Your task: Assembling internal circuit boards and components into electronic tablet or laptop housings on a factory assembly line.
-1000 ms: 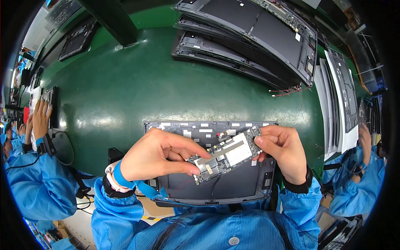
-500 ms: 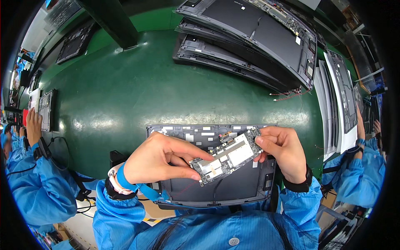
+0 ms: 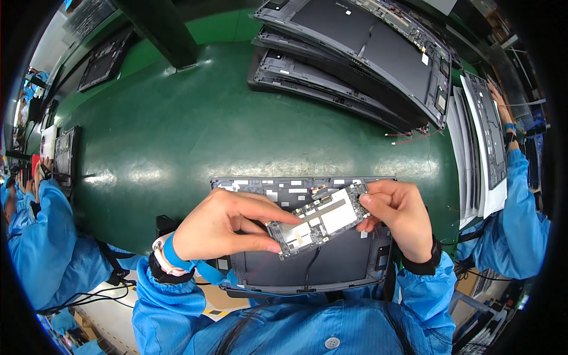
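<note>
Circuit board (image 3: 320,221), oblong, silvery-panelled

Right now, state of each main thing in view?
Circuit board: held, slanted, right end farther from the wearer
Left hand: pinching board's left end
Right hand: gripping board's right end
Black casing: open, inside up, beneath board
Casing stack: uneven
Blue wrist strap: around left wrist

The left hand (image 3: 218,228) and right hand (image 3: 401,216) grip a circuit board (image 3: 338,218) over a casing (image 3: 272,266).
</note>
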{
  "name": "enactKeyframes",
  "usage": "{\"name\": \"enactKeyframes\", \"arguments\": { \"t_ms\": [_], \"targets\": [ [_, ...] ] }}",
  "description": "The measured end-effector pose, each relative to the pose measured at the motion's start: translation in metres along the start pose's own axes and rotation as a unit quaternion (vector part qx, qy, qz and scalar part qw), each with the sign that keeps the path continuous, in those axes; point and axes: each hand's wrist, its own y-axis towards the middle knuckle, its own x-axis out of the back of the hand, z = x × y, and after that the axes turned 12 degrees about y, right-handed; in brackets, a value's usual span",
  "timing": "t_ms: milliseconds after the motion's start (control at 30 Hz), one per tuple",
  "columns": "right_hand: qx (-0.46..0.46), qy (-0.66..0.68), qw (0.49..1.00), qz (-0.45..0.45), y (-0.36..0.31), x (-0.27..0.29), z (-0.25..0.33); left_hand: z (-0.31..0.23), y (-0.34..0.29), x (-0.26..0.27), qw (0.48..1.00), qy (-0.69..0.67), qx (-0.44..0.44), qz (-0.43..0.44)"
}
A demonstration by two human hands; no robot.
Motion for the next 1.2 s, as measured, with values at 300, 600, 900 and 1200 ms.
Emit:
{"name": "enactKeyframes", "arguments": {
  "t_ms": [300, 600, 900, 1200],
  "targets": [
    [0.263, -0.373, 0.881, -0.125, -0.020, 0.003, 0.000, 0.018, -0.004, -0.002, 0.965, 0.173, 0.031, -0.192],
    [-0.126, 0.093, 0.986, -0.061, -0.051, 0.056, -0.022, 0.020, -0.015, -0.012, 0.836, 0.420, -0.067, -0.348],
    [-0.119, 0.164, 0.979, -0.029, -0.050, 0.022, -0.017, 0.041, -0.028, 0.000, 0.894, 0.127, -0.069, -0.425],
    [0.131, 0.152, 0.960, -0.195, -0.090, 0.042, 0.095, 0.046, -0.008, 0.081, 0.868, -0.089, -0.137, -0.470]
  ]
}}
